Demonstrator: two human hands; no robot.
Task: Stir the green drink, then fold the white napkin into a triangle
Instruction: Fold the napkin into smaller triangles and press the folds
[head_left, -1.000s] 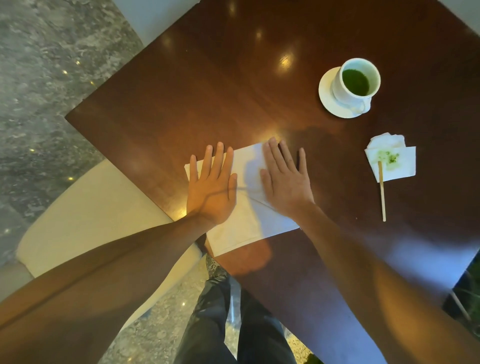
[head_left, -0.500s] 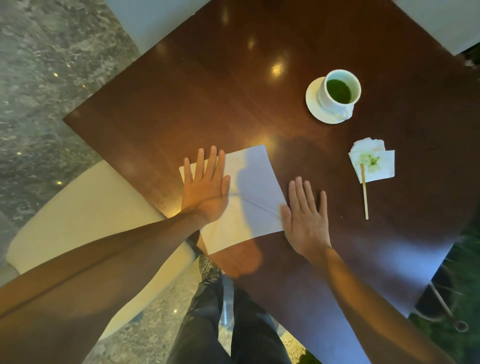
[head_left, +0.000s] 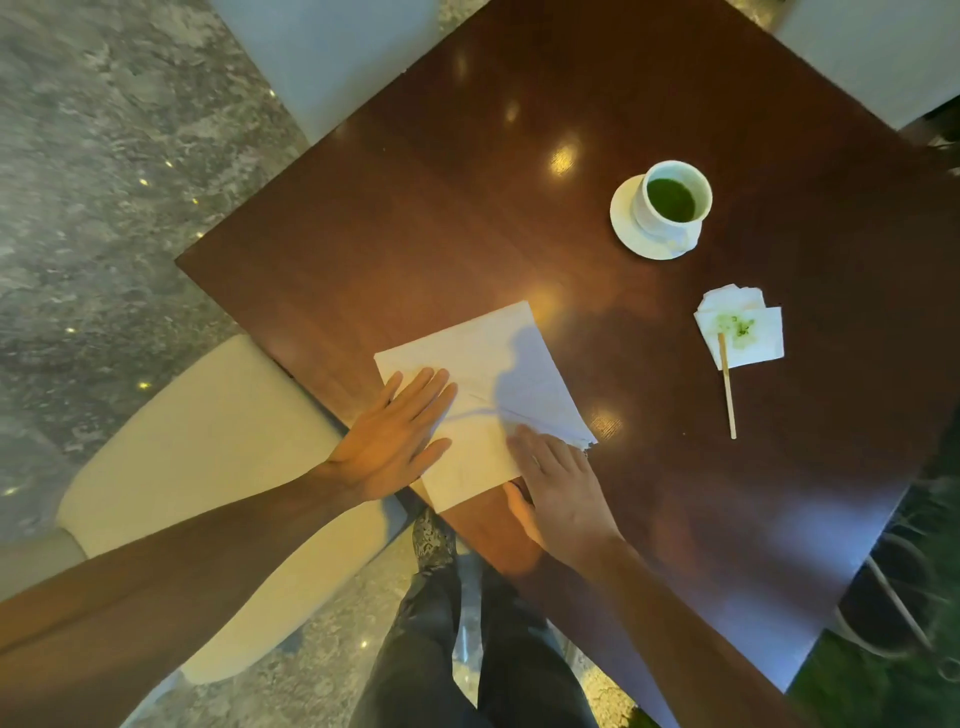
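Note:
The white napkin (head_left: 483, 358) lies flat near the front corner of the dark wooden table (head_left: 415, 208), with a diagonal crease across it. My left hand (head_left: 395, 431) presses flat on its left part, fingers apart. My right hand (head_left: 558, 483) is at the napkin's near right edge, with fingers on top by the ruffled right corner and the thumb at the edge below. The green drink (head_left: 671, 200) sits in a white cup on a saucer (head_left: 623, 221) at the far right. A wooden stir stick (head_left: 728, 395) lies beside it, its tip on a green-stained small napkin (head_left: 758, 338).
A cream chair (head_left: 197, 441) stands against the table's left edge under my left forearm. Pale chairs stand at the far left (head_left: 322, 57) and far right (head_left: 872, 52). My dark trouser legs (head_left: 431, 639) are below the table's near corner. The floor is grey marble.
My right hand slid off the napkin onto the bare table, then came back to the napkin's near right edge. My left hand stayed pressed on the napkin's left part.

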